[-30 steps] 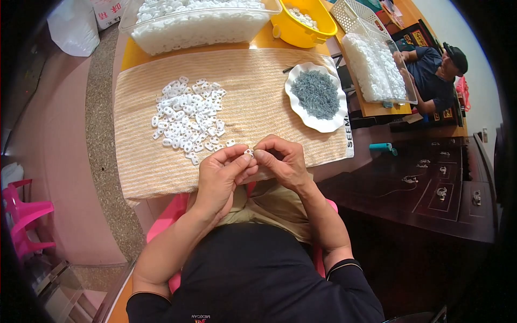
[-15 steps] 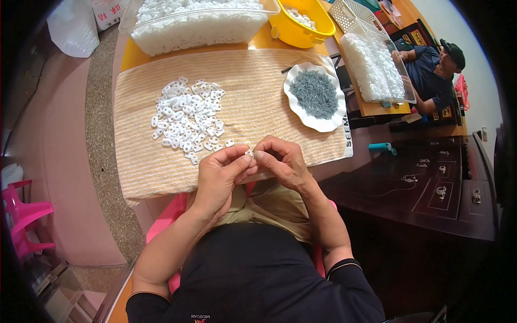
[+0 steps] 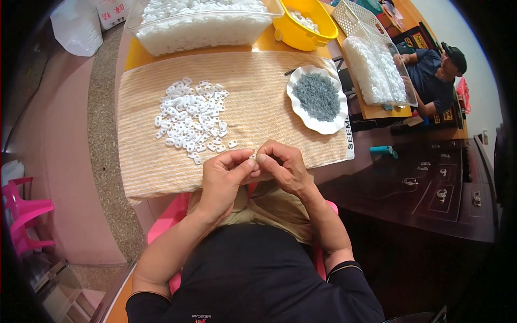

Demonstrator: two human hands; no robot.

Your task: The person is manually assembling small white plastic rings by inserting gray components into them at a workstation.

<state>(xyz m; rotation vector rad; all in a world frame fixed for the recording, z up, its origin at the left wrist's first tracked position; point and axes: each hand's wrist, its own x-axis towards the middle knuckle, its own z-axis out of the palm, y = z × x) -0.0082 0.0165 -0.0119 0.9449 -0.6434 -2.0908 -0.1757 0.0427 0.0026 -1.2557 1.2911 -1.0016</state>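
You are bringing your left hand and right hand together at the near edge of the counter, fingertips meeting, and both are pinching one small white plastic piece between them. Only a sliver of it is showing past your thumbs, so its shape is hard to make out there. It is sitting just above the striped cloth, right at the cloth's near hem, over your lap.

Just beyond your left hand, the pile of white pieces is lying spread on the cloth, its nearest strays close to your knuckles. These are small, flat, glossy white bits with holes, all alike. Further right on the cloth, a white scalloped plate is holding a heap of thin grey pins, well apart from your hands. Nothing is lying between your hands and either heap.

At the far edge, a clear tub is brimming with more white pieces, and a yellow bowl is standing beside it. Off to the right, another person is sitting at a second clear tray.
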